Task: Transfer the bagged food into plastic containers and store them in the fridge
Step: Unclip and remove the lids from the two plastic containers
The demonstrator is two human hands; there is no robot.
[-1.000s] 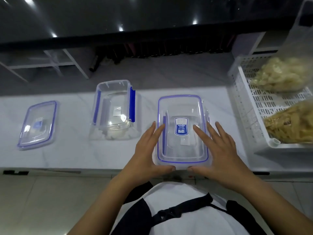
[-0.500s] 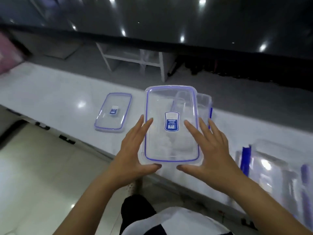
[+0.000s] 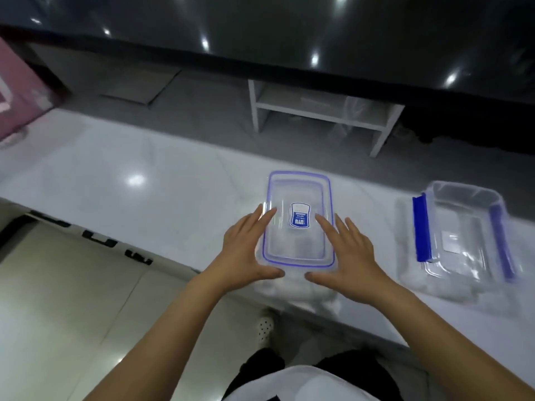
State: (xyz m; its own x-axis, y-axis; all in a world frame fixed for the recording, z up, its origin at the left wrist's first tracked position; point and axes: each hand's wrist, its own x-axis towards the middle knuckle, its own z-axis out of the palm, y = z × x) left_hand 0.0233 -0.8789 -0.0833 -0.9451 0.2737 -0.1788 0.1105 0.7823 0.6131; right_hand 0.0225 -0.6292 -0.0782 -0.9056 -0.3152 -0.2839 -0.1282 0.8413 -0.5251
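- Head view: left hand [image 3: 243, 250] and right hand [image 3: 347, 256] are flanking the lid [image 3: 298, 224], fingers straight, thumbs underneath.
- Being slick, it is risking sliding off toward the desk [image 3: 144, 180] edge at six o'clock.

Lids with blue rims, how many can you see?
1 for sure: the lid between the left hand and right hand, over the counter. Another may lie hidden beneath it. The open container sits farther right.

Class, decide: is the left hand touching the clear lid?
Touching. The head view shows the left hand with fingers flat on the lid.
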